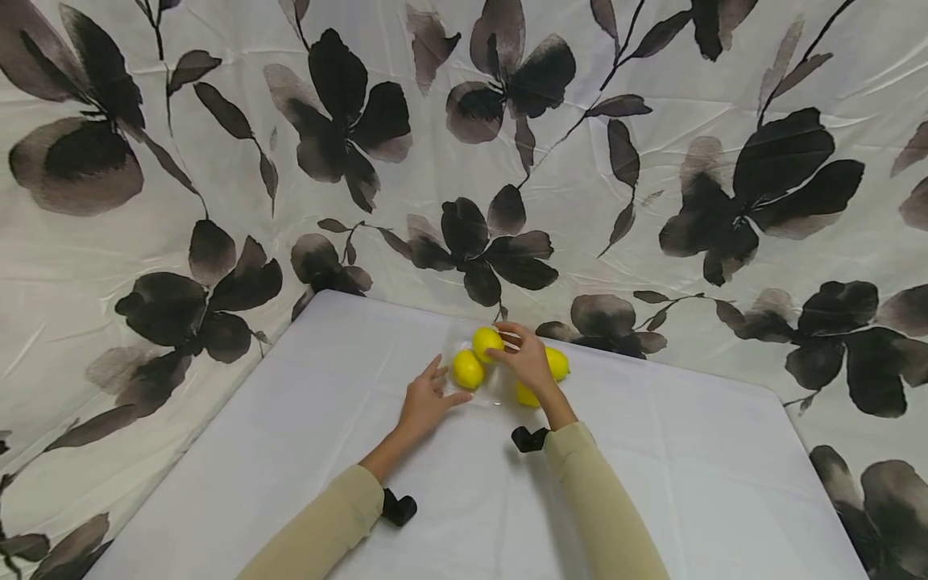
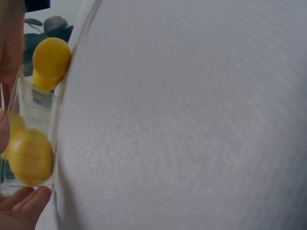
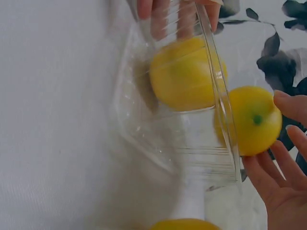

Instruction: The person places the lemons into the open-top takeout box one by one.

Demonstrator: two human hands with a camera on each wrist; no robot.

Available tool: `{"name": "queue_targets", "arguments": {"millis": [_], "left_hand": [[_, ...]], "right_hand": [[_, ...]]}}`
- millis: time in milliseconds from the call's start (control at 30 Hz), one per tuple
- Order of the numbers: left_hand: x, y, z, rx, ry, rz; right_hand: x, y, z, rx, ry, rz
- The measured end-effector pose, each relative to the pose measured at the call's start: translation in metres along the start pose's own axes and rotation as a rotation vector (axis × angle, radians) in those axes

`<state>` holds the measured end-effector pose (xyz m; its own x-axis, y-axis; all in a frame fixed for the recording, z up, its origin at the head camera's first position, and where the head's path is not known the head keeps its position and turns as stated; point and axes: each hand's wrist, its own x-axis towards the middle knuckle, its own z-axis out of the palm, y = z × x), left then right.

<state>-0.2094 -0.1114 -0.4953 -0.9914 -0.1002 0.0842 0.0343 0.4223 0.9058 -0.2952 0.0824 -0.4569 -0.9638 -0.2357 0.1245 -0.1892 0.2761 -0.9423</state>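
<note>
A clear plastic container (image 3: 196, 165) sits on the white table with one yellow lemon (image 1: 467, 370) inside it. My left hand (image 1: 424, 403) is at its left side, fingers spread and fairly straight, fingertips (image 2: 41, 196) right at the wall. Between thumb and fingers my right hand (image 1: 528, 358) holds another lemon (image 3: 254, 120), which is level with the container's rim in the right wrist view. Two more lemons (image 1: 557, 364) (image 1: 528, 395) lie right of the container, partly hidden behind the right hand and wrist.
The white-covered table (image 1: 689, 483) ends just behind the container. Behind it hangs a pale cloth (image 1: 406, 266) with dark flower prints. A black wrist device (image 1: 531, 439) sticks out by the right cuff, another (image 1: 399, 507) by the left.
</note>
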Motion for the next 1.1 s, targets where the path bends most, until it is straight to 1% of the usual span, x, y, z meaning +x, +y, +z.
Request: {"name": "queue_targets", "arguments": {"millis": [100,167,400,667,700,800,900,933,1100], "left_hand": [[0.0,0.002,0.003,-0.004,-0.003,-0.006],[0.0,0.002,0.004,0.001,-0.004,-0.016],[0.001,0.005,0.005,0.037,-0.005,-0.019],[0.001,0.007,0.004,0.034,-0.014,-0.035],[0.001,0.006,0.004,0.034,-0.013,-0.031],[0.001,0.006,0.004,0.03,-0.015,-0.025],[0.002,0.005,0.003,0.051,-0.008,-0.018],[0.002,0.005,0.003,0.052,-0.007,-0.023],[0.002,0.004,0.003,0.06,0.002,-0.036]], "right_hand": [[-0.001,0.002,-0.001,0.075,0.006,-0.012],[-0.003,0.002,-0.002,0.093,0.007,-0.013],[-0.006,0.001,-0.01,0.05,0.017,-0.006],[-0.01,0.003,-0.02,0.014,0.035,-0.004],[-0.012,-0.002,-0.023,0.011,0.03,0.006],[-0.015,0.0,-0.027,0.003,0.036,0.01],[-0.018,0.001,-0.032,0.002,0.036,0.01],[-0.017,0.007,-0.033,-0.002,0.043,0.002],[-0.022,0.01,-0.039,-0.026,0.054,0.013]]}}
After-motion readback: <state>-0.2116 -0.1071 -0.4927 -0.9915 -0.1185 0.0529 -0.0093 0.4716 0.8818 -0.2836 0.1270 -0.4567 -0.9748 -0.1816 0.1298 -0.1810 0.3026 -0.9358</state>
